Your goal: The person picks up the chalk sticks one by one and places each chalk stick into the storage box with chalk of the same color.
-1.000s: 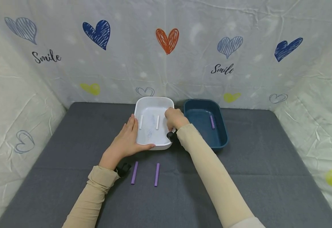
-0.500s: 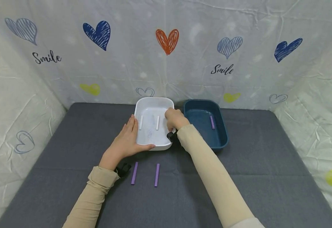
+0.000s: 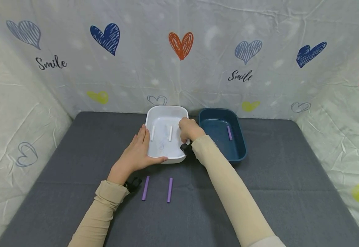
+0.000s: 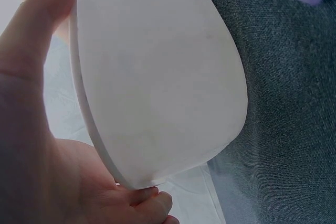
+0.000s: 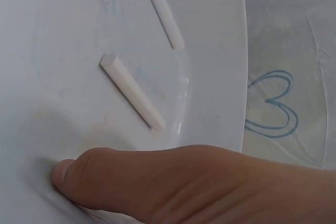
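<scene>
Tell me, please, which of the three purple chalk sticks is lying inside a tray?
It is the purple chalk stick in the dark blue tray; the other two lie on gray cloth.

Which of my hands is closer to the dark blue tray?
Your right. The right hand is at the white tray's right side, beside the dark blue tray; the left hand is at the white tray's near left corner, farther off.

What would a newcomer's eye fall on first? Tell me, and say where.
The white tray stands out at the centre, the left hand against its left side and the right hand over its right side. To its right sits a dark blue tray with one purple stick inside. Two more purple sticks lie on the grey cloth, nearer the camera.
</scene>
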The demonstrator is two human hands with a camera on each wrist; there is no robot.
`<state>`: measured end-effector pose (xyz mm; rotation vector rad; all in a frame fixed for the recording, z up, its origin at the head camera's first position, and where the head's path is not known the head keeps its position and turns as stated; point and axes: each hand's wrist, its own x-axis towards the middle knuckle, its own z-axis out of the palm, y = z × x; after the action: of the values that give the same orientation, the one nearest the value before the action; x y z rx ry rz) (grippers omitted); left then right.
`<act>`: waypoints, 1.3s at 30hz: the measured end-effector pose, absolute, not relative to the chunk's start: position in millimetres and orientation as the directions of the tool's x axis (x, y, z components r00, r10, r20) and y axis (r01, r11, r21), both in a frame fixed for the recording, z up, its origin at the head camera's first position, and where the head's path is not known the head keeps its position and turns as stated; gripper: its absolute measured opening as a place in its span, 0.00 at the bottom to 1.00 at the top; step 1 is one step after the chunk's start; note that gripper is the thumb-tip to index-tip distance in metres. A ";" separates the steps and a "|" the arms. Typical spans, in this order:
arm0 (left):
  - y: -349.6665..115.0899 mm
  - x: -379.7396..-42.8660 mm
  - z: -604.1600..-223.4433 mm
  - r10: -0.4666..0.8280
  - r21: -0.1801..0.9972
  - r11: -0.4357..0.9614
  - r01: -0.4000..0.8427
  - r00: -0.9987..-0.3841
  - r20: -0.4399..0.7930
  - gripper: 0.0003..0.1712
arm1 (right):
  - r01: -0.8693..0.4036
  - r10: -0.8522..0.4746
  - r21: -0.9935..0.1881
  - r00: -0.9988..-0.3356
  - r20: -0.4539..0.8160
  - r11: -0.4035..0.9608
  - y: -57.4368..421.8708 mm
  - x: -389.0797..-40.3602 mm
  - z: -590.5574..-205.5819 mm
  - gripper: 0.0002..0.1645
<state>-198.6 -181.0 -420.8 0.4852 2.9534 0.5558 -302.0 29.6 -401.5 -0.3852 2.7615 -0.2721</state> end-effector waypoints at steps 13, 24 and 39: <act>-181.7 -199.5 -421.6 0.329 0.368 0.882 0.295 -0.944 -0.031 0.79 | -0.266 -0.322 -0.212 -0.898 -0.300 0.940 29.5 -300.9 -400.1 0.26; -181.5 -199.4 -420.9 0.324 0.375 0.882 0.286 -0.945 -0.041 0.78 | -0.255 -0.322 -0.236 -0.895 -0.310 0.938 32.6 -299.6 -392.1 0.41; -180.5 -199.5 -422.7 0.323 0.365 0.886 0.285 -0.945 -0.044 0.79 | -0.239 -0.292 -0.217 -0.922 -0.254 0.946 34.0 -297.5 -378.4 0.36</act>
<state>-199.5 -180.5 -422.7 0.4770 2.9499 0.5471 -297.5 34.0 -378.4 -0.3922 2.8158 -0.2640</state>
